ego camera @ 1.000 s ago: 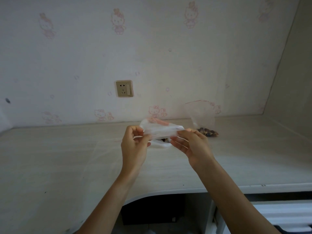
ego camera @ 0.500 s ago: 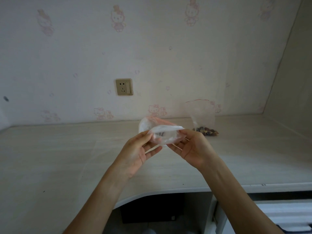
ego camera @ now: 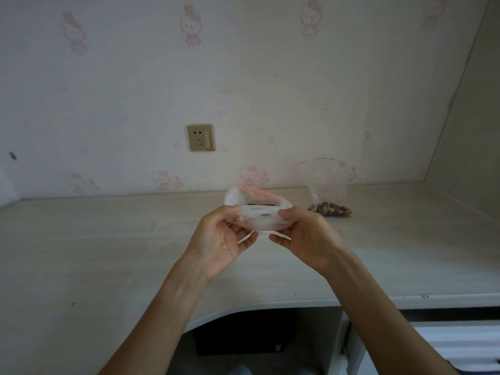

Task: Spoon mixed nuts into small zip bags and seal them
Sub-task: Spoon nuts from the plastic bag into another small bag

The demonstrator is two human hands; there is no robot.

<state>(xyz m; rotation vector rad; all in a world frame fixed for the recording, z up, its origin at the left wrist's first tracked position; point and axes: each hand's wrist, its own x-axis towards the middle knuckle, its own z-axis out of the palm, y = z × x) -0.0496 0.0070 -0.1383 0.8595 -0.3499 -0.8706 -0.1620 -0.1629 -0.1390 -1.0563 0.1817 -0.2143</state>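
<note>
Head view: both forearms rise from the lower edge and meet above the middle of the tabletop [ego camera: 81, 253]. The left hand [ego camera: 220, 239] is turned palm up and inward, thumb on top, its fingers curled beneath the left end of a small clear zip bag [ego camera: 259, 215]; its grip pinches that end. The right hand [ego camera: 305, 236] mirrors it, palm toward the left hand, thumb pressed on the bag's right end and fingers curled below, so its grip holds that end as well. The bag is held in the air just above the tabletop, between the two hands. Its long axis runs from 9 o'clock to 3 o'clock, and its mouth, edged with a pinkish strip, lies on the far side toward 12 o'clock. A few dark pieces show through the plastic, too blurred to name.

At 2 o'clock from the hands, well apart from them, a second zip bag [ego camera: 326, 182] with a red strip stands upright on the tabletop near the wall, mixed nuts [ego camera: 330, 208] lying in its bottom. At 11 o'clock, on the cartoon-cat wallpaper [ego camera: 192, 28], sits a beige wall socket [ego camera: 201, 137].
</note>
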